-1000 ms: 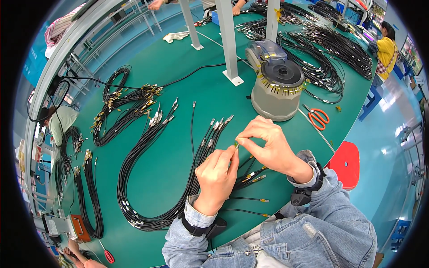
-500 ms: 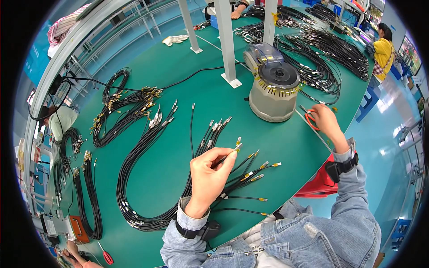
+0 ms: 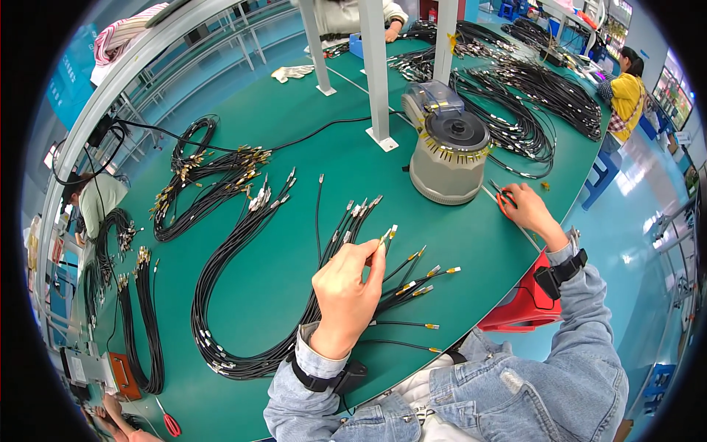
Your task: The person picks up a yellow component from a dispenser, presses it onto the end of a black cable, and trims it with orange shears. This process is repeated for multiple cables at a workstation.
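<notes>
My left hand [image 3: 345, 289] is closed in a pinch on the metal-tipped end of a black cable [image 3: 384, 239], with a yellow tag-like piece close to the fingertips. Below and around it spreads a bundle of black cables [image 3: 243, 366], curving left across the table, with silver connectors and yellow bits on the ends. At the table's right side, my right hand [image 3: 532, 209] grips orange-handled scissors [image 3: 504, 199], their blades pointing toward the round tape dispenser [image 3: 446, 168]. Short yellow strips hang around the dispenser's rim. Whether the scissor blades are apart is too small to tell.
More cable bundles lie at the left [image 3: 213, 180] and far right [image 3: 560, 88] of the green table [image 3: 294, 151]. Grey posts [image 3: 377, 81] rise from it. A white glove [image 3: 292, 73], red-handled scissors [image 3: 171, 424] and a red stool [image 3: 521, 308] are around. Other people work nearby.
My left hand has turned slightly, its pinch still on the cable end. The right hand has shifted a little nearer with the scissors, and its fingers have closed more around the handles.
</notes>
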{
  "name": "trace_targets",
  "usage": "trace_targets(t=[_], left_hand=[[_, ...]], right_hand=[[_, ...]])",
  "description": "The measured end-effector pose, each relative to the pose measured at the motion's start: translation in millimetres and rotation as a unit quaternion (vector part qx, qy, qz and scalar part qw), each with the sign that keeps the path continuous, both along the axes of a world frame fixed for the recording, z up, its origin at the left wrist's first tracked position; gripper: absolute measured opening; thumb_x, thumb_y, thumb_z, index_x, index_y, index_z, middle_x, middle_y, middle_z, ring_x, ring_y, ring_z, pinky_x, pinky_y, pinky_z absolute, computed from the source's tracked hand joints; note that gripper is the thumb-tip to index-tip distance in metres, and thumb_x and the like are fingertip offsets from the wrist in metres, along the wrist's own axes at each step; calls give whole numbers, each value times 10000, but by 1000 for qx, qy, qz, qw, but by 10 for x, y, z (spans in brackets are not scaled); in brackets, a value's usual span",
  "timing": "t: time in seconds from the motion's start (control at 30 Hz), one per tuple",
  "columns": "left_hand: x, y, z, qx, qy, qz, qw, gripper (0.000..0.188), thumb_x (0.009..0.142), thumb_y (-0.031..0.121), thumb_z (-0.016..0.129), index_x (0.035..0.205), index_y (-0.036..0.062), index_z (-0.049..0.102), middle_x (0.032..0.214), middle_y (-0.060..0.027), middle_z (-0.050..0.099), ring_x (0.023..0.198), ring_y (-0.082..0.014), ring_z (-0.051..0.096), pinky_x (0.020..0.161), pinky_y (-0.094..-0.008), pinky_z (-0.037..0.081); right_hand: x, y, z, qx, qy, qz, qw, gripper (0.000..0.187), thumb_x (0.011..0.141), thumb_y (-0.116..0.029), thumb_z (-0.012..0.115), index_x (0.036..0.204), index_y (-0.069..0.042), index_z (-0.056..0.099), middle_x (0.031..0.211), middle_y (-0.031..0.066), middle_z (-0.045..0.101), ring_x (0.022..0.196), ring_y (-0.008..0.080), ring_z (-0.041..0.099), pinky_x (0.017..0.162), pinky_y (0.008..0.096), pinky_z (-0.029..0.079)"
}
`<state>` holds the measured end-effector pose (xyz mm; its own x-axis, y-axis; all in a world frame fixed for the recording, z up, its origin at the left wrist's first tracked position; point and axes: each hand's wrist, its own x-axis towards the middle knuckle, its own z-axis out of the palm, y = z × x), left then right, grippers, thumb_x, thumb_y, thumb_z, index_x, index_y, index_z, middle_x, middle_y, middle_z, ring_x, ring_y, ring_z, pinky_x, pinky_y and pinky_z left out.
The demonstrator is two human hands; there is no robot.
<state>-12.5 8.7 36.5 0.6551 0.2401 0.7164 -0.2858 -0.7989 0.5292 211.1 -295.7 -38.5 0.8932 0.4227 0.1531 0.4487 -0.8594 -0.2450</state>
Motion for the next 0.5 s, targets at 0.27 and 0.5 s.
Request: trace_targets(t=[0.27, 0.5], left_hand=[[15, -31, -18, 101, -66, 34, 992, 136, 711, -14, 697, 806, 35, 613, 616, -44, 559, 463, -146, 502, 425, -259, 387], [-27, -60, 16, 147, -59, 49, 986, 174, 695, -13, 705, 830, 44, 611, 624, -47, 564, 487, -174, 536, 438, -274, 413]], right_hand=[[-16, -83, 113, 119, 65, -5, 991, 410, 745, -54, 598, 1140, 13, 512, 876, 123, 555, 694, 207, 560, 637, 307, 460], [-983, 417, 912, 431, 246, 126, 859, 531, 710, 6, 590, 1228, -2, 472, 856, 44, 528, 678, 86, 500, 613, 224, 427]])
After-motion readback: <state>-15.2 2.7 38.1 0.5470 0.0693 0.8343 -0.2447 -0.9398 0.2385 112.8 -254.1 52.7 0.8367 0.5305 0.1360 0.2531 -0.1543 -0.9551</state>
